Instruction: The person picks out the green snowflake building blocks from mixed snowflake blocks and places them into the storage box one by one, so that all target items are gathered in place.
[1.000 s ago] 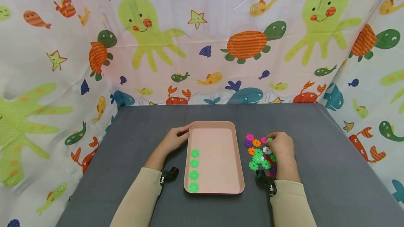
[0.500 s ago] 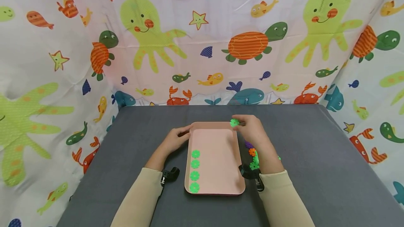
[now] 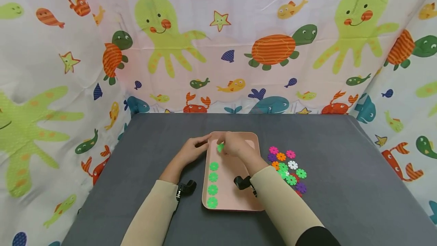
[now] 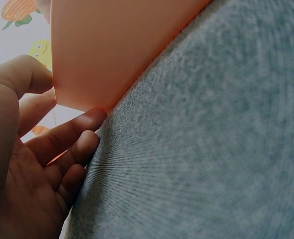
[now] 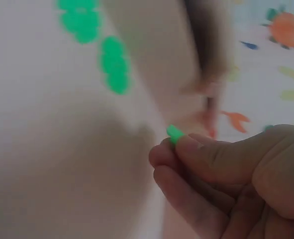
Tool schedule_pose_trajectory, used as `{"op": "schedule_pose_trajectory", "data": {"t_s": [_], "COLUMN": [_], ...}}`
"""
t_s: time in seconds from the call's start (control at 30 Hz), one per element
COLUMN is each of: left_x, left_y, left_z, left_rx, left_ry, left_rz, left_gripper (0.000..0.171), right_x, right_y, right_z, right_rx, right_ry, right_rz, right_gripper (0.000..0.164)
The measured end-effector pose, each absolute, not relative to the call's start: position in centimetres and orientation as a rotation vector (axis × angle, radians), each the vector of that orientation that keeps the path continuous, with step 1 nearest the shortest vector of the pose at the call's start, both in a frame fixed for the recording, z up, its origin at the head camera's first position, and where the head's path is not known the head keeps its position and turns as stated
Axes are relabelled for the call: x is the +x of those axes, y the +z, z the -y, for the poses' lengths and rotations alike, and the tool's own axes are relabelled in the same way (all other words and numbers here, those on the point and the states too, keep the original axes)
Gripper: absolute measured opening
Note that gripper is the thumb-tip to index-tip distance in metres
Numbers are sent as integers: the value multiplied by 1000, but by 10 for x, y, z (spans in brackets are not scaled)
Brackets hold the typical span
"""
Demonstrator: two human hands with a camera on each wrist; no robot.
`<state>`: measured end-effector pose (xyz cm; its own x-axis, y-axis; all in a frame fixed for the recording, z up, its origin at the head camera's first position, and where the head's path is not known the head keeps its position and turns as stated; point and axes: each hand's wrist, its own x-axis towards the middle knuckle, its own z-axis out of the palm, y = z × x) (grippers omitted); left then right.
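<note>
Pinched green flower-shaped plastic disc [image 3: 220,148] in right hand [image 3: 233,145], near frame centre, over pale-pink rectangular tray [image 3: 227,201] bearing 4 matching discs [image 3: 213,177]. Touched tray's upper-left corner with relaxed left hand [image 3: 191,150].

- L arm [image 3: 153,208]: angled fwd & a bit inward, to the R.
- L hand [image 3: 191,150]: thumb bent, fingers relaxed, the lower ones loosely curved; palm partly visible in L wrist cam.
- R arm [image 3: 286,202]: reaching diag. fwd & across to the L.
- R hand [image 3: 235,145]: near L hand but apart, back up, fingers angled down, thumb & fingertips in a pinch, other fingers curled below.
</note>
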<state>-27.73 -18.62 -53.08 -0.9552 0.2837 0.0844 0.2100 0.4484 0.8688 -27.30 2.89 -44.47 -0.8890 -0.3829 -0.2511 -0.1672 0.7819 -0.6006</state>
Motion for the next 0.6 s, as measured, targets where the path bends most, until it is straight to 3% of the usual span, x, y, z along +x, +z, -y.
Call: {"op": "schedule_pose_trajectory", "data": {"t_s": [0.27,0.6], "left_x": [-278,-278], "left_y": [-530,-530], "left_z": [184,187], "left_rx": [484,467], "left_ry": [1546,1549], "left_rz": [-2592,-2600], "left_gripper": [45,45], "right_x": [-274,-268], "right_y": [-470,-471], "right_z": [-18,-9], "right_rx": [-533,-613], "right_ry": [-721,-639], "right_rz": [-2660,-2692], "right_gripper": [29,32]}}
